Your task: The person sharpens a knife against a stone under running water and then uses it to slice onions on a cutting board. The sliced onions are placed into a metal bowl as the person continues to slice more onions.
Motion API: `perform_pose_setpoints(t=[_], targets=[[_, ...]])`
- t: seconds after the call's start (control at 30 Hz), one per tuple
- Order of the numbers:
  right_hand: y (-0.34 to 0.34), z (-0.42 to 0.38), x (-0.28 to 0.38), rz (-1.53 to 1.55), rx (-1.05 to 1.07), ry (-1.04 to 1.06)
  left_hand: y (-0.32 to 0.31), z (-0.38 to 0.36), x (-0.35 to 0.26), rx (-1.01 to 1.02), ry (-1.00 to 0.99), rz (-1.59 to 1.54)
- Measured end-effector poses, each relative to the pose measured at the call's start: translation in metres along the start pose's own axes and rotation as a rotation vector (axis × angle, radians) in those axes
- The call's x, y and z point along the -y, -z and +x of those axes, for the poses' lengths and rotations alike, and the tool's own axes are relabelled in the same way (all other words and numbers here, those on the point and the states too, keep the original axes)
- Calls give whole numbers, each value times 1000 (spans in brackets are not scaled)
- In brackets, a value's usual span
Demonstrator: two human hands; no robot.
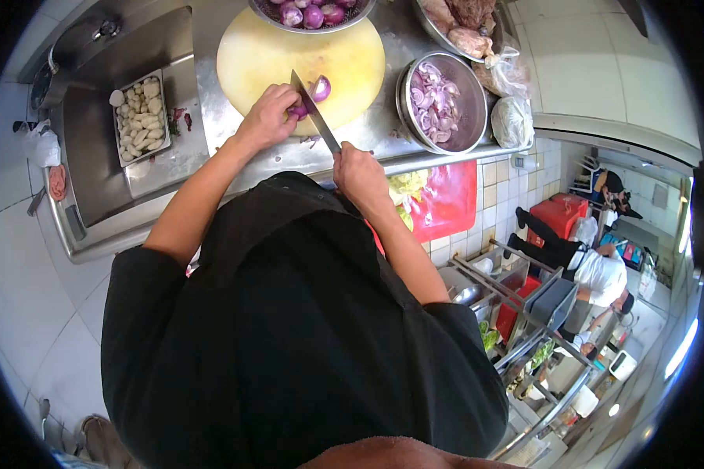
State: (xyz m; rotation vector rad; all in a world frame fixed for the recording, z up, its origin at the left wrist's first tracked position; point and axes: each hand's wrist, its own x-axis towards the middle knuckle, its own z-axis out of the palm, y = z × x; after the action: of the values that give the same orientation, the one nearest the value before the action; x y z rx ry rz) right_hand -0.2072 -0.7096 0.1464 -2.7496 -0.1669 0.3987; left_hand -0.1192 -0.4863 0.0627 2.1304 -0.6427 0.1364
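My right hand is wrapped round the handle of a kitchen knife, whose blade slants up and left over the yellow cutting board. My left hand has its fingers curled on a piece of purple onion, close against the blade. Just right of the blade lies another piece of onion, its cut side partly showing. Sliced onion fills much of a metal bowl to the right of the board. Peeled whole onions sit in a colander at the far edge.
On the left, a sink holds a tray of pale, knobbly pieces. Raw meat fills a bowl at the back right, near plastic bags. Below the counter is a red tray. Other people stand farther right, beside metal racks.
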Motion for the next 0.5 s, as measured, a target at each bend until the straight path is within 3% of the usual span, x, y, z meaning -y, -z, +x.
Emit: perform_pose_setpoints(t=[0.37,0.5], targets=[[24,-5,17,31,-9,6,-4,-7,2,-49,41,-10],[-2,5,4,11,51,-20,-1,-5,-3,-67,33,-17]])
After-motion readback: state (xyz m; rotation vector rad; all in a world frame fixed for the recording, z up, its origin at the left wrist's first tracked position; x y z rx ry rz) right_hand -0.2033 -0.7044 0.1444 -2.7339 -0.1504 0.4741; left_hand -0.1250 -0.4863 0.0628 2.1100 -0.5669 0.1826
